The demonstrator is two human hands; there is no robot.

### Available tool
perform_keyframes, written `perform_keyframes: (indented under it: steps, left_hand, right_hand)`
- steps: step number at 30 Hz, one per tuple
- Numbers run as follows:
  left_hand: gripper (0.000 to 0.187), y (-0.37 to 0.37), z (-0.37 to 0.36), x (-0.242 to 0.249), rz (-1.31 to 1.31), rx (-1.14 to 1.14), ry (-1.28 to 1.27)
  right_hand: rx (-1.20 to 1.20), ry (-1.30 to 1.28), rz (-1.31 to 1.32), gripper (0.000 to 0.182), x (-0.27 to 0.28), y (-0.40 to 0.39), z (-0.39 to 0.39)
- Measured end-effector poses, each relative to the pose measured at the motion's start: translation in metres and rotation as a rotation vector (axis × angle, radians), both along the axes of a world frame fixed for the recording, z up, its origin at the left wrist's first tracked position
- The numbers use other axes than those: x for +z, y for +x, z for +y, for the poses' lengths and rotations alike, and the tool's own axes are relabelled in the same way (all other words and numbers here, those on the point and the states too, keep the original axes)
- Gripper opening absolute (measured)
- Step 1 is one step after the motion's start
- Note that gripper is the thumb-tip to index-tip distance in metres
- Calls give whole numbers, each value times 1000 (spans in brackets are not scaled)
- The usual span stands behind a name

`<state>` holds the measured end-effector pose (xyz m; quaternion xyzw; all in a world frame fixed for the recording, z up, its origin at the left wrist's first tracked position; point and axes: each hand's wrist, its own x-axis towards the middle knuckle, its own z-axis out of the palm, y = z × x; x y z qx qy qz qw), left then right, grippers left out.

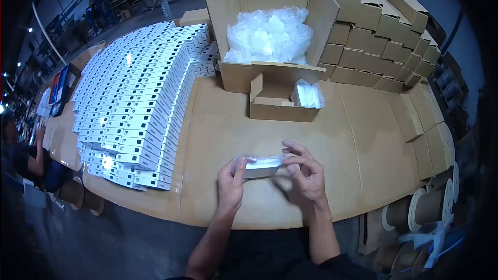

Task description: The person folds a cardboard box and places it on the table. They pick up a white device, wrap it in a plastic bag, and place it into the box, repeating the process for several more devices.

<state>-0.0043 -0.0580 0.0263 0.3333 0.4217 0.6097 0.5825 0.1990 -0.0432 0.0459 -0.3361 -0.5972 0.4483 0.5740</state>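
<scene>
Pinched between both hands just above the near edge of the table (363,145): a small white item in a clear plastic sleeve (263,166). Left hand (231,180) closed on the sleeve's left end, thumb on top, fingers curled beneath. Right hand (306,171) gripping the right end with thumb and fingertips, remaining fingers arched above. Sleeve held roughly level, clear of the cardboard-covered tabletop.

Straight ahead, well apart from the hands: a small open cardboard box (277,106) with a few more bagged white items (308,95) lying in its right side. Just behind it, touching or nearly so: a large open carton (236,75) filled with crumpled clear plastic bags (270,36).

To the left, spread over much of the table: dense stacked rows of white retail boxes (140,98) with dark printing on their ends. To the right, behind and beside the large carton: stacks of closed small brown boxes (384,41), plus flat cardboard blanks (430,124) along the table's right edge. Beyond the right near corner, lower down: cardboard spools (428,205). At far left: another person's arm (36,155), blurred.
</scene>
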Motion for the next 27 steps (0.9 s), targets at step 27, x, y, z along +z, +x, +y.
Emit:
perform_keyframes:
  steps: [27]
  left_hand:
    - [29,-25,19,22,380,-380,261]
  right_hand:
    - [-18,223,-716,45,47,12,17]
